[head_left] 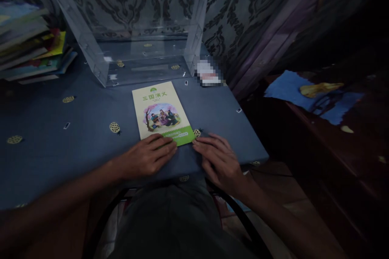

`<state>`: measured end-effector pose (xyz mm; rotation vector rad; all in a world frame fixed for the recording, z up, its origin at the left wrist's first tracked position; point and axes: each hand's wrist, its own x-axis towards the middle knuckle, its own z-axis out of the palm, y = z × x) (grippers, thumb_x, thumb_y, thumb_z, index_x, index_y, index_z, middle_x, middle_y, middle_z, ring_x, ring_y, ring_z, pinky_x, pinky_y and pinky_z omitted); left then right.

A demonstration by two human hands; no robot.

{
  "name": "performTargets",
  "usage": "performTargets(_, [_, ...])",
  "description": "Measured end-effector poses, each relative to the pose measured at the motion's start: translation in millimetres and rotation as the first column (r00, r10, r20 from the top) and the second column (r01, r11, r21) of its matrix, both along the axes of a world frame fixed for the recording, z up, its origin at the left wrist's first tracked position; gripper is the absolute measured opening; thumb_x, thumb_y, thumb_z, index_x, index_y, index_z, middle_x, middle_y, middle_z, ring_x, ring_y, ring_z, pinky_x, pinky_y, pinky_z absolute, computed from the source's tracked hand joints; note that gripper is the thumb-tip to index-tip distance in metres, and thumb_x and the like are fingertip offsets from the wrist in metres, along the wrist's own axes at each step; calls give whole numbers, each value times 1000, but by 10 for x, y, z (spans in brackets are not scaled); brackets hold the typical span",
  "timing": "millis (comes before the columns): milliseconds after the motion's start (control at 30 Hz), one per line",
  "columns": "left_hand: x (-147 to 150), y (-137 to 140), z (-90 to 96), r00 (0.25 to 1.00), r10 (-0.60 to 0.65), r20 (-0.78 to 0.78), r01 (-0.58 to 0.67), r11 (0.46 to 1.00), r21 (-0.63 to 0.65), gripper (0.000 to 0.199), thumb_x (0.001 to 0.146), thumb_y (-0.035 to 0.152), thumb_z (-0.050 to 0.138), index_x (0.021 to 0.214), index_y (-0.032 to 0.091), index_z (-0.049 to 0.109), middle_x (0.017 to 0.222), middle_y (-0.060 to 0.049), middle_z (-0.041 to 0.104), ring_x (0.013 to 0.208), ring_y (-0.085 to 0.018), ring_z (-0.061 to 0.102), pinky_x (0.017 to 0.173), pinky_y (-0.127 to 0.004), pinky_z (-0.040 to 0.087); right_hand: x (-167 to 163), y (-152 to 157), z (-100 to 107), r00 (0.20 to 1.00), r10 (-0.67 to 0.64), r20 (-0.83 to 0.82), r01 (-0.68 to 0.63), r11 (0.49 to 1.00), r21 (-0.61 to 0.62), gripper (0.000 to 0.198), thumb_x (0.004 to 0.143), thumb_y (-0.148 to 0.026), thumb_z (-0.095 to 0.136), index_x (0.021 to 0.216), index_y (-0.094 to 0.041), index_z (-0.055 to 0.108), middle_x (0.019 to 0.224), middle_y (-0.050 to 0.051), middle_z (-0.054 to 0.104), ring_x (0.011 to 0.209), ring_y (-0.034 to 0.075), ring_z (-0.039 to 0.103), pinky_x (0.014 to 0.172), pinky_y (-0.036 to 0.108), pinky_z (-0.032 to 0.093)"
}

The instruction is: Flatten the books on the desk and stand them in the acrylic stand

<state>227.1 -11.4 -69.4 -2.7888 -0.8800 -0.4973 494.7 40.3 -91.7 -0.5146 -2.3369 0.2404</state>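
A paperback book with a cream cover, a painted scene and a green lower band lies face up on the table, slightly turned. My left hand rests across its lower left edge, fingers stretched and lying loosely over the green band. At the lower right corner is my right hand, its fingers loosely bent, their tips beside or touching that corner. Neither hand grips the book. The part of the cover under my left fingers is hidden.
Behind the book stands a clear plastic rack. A stack of books is at the far left. A blurred-out white item lies right of the rack. The table's edge is at the right; beyond it, a blue cloth lies on dark furniture.
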Motion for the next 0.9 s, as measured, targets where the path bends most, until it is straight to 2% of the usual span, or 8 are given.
performTargets(167, [-120,-228,74,996,48,75,-53,997,63,20,98,6,48,105,6,66,99,-15,76,94,-24,70,88,-40,60,-389,-217,37,989,149,23,-148,988,-38,47,89,-3,48,134,-12,59,125,15,73,126,24,64,109,49,53])
performTargets(267, [-150,-297,80,988,72,135,-81,995,57,17,97,6,49,94,9,66,93,-14,74,94,-24,69,88,-41,61,-621,-337,4,981,190,31,-189,982,-32,43,90,-3,45,130,-6,61,133,19,68,132,24,60,112,44,52])
performTargets(333, [-166,-320,61,984,95,151,-102,994,42,17,97,6,49,97,10,66,96,-13,74,97,-24,68,89,-41,61,-670,-373,-19,983,177,41,-176,984,-37,43,91,-2,44,131,-3,60,135,21,66,134,24,58,113,42,51])
performTargets(533, [-217,-356,-68,979,124,162,-126,992,4,28,95,5,52,119,12,64,105,-10,74,103,-23,66,90,-42,61,-360,-282,-16,996,70,52,-64,992,-109,56,93,-1,46,148,-10,46,135,18,67,130,24,62,112,47,52])
performTargets(633, [-228,-355,-85,977,142,157,-141,990,-21,29,94,5,54,119,16,64,105,-8,74,101,-23,67,87,-43,62,-161,-199,-30,999,-17,28,20,994,-109,64,92,0,48,154,-16,41,135,16,67,127,25,64,113,53,50])
performTargets(767, [-117,-256,36,980,117,162,-114,993,-31,23,96,7,50,110,17,65,96,-7,74,91,-22,68,75,-38,60,-31,-126,-60,997,-70,11,71,992,-104,64,92,0,50,152,-20,44,134,14,68,124,25,67,114,56,49])
performTargets(833, [7,-159,101,987,102,126,-96,994,-51,22,98,10,49,112,14,65,100,-10,75,93,-23,68,79,-38,58,-22,-107,-63,998,-71,0,70,993,-100,63,92,0,50,151,-20,45,133,13,69,122,24,68,113,54,51])
performTargets(900, [150,-44,121,990,121,66,-115,989,-89,28,99,13,48,123,12,62,115,-13,73,109,-26,67,93,-42,56,-25,-91,-59,998,-69,-10,68,993,-93,60,93,0,49,149,-20,47,130,13,71,120,23,69,111,53,52])
